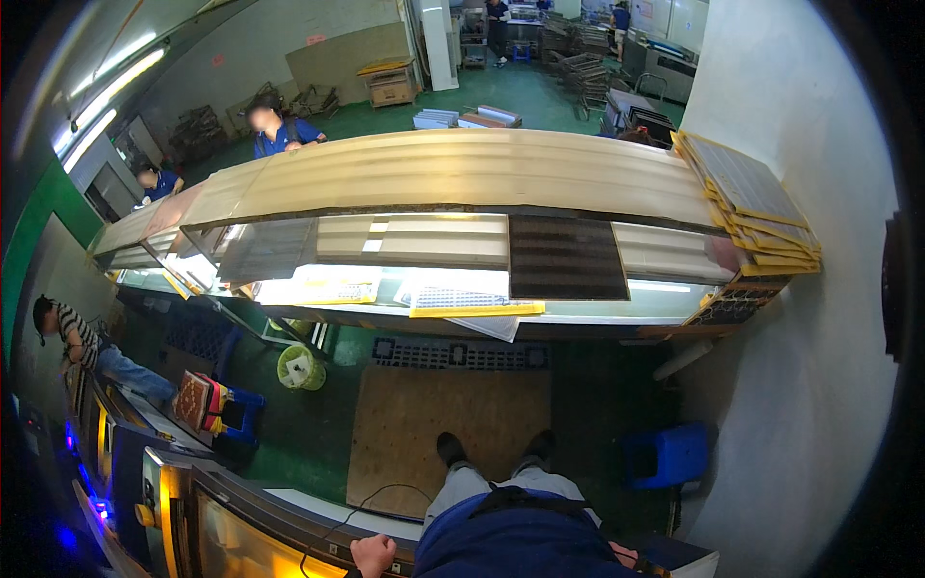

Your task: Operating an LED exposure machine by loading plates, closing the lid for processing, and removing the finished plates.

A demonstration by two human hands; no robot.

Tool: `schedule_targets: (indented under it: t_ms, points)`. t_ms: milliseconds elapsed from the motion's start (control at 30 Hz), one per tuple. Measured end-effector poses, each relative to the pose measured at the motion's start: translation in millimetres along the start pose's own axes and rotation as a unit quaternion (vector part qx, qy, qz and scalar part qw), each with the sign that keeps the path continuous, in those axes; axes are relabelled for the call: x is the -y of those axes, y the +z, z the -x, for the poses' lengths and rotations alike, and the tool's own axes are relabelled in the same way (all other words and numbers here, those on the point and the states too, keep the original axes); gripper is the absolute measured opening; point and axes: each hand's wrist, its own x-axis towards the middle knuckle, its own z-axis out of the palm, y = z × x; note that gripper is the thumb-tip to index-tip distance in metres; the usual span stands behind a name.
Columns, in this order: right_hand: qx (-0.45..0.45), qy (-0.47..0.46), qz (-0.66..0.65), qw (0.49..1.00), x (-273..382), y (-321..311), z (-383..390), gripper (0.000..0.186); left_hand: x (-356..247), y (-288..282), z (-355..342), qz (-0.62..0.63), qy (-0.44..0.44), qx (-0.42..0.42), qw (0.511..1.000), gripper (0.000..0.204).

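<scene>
Step in hand: this looks like a pause beside the dark-framed machine with an amber-lit glass window; a grip on its frame would call for uncurling the left fingers and reaching sideways.
Long table: cream, ribbed upper top over a glowing white lower surface, smooth and glassy.
Amber machine: on the table's near side, toward its left, behind where the wearer stands; hard, straight-edged, smooth-paned.
Floor board: a flat brown wooden rectangle, scuffed and matt, in front of the table's middle.
Frame stack: thin grey panels with yellow edges, piled unevenly on the table's right end.
Dark panel: black-brown, rectangular, faintly banded, at the table's near edge, right of centre.
Stool: blue, moulded plastic, near side, toward the table's right end.
Bucket: round, yellow-green plastic, near side, left of the table's middle.
Hands: left hand curled narrow beside the machine, nothing visible in it; of the right hand only a sliver shows, so I cannot tell its state.
Cable: thin, black, looping near the left hand, on the table's near side.
</scene>
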Motion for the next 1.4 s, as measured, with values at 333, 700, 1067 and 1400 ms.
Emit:
schedule_targets:
  t_ms: [333, 700, 1067, 1400]
  points:
    - [0.003, 0.008, -0.049, 0.999, -1.6, -0.6, -0.7, 0.065, 2.5, 5.3, -3.5, -0.009, -0.001, 0.004, 1.0, 0.042]
    - [-0.002, 0.021, -0.057, 0.998, -2.5, -2.4, -6.7, 0.066, 2.1, 4.6, -2.2, -0.015, 0.003, -0.007, 1.0, 0.042]
    - [-0.008, 0.028, -0.05, 0.998, -2.1, -3.1, -4.6, 0.068, -0.2, 1.8, -0.8, -0.001, -0.005, -0.001, 1.0, 0.04]
    - [-0.012, 0.036, -0.038, 0.999, 1.4, -3.9, -4.4, 0.069, 2.2, 1.1, -3.5, 0.009, 0.003, 0.01, 1.0, 0.039]
